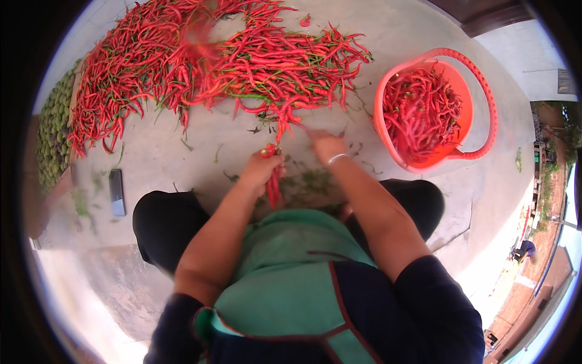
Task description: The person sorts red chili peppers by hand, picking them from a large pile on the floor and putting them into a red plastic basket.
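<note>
My left hand is closed around a small bunch of red chili peppers, whose bodies hang below the fist while the stem ends show above the thumb. Up and to its right, my right hand, with a pale bracelet at the wrist, reaches to the near edge of a large heap of long red chilies. A chili lies at its fingertips, which are blurred, so whether they grip it is unclear. Green stems mix through the heap.
A red plastic basket with an arched handle, partly filled with chilies, stands at the right. A phone lies on the concrete floor at the left. Green round produce is piled at the far left. Stem scraps litter the floor between my knees.
</note>
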`<state>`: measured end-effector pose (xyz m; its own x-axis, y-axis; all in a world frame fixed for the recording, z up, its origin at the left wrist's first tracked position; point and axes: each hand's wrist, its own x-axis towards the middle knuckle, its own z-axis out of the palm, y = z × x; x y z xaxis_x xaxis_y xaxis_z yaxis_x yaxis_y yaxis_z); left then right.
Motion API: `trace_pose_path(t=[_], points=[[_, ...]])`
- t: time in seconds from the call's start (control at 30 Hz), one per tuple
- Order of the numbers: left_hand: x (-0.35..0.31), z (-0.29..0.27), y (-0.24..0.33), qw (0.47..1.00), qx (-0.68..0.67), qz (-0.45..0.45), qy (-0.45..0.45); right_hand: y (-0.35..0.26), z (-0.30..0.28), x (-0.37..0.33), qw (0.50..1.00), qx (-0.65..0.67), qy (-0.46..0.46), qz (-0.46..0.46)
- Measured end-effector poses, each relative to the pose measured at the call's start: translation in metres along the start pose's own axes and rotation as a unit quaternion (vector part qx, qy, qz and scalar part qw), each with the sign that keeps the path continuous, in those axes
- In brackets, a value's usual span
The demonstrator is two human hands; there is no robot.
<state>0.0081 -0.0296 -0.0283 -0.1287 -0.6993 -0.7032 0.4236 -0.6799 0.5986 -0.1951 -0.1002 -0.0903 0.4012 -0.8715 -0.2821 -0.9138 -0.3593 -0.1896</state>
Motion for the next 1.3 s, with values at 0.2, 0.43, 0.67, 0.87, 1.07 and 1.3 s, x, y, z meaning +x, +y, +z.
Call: trace_pose_path(t=[0.2,0.43,0.67,0.87,1.07,1.3], points=[[-0.009,-0.003,-0.001,0.999,0.015,0.040,-0.010,-0.010,-0.003,-0.026,0.993,0.018,0.064,-0.098],[-0.036,0.011,0.013,0.985,0.096,0.131,-0.052,-0.061,-0.081,-0.035,0.808,0.589,0.008,0.019],[-0.040,0.017,0.001,0.992,0.115,0.017,-0.051,-0.065,-0.063,-0.062,0.959,0.170,0.209,-0.090],[-0.023,0.003,0.004,0.987,0.129,0.087,0.030,-0.004,-0.018,-0.049,0.982,0.135,0.102,0.084],[-0.017,0.003,-0.002,0.989,0.131,0.071,0.015,0.053,0.007,-0.048,0.977,-0.050,0.136,0.155],[-0.030,0.018,0.002,0.811,0.446,0.377,0.026,-0.030,-0.052,-0.060,0.960,0.279,-0.003,0.003]])
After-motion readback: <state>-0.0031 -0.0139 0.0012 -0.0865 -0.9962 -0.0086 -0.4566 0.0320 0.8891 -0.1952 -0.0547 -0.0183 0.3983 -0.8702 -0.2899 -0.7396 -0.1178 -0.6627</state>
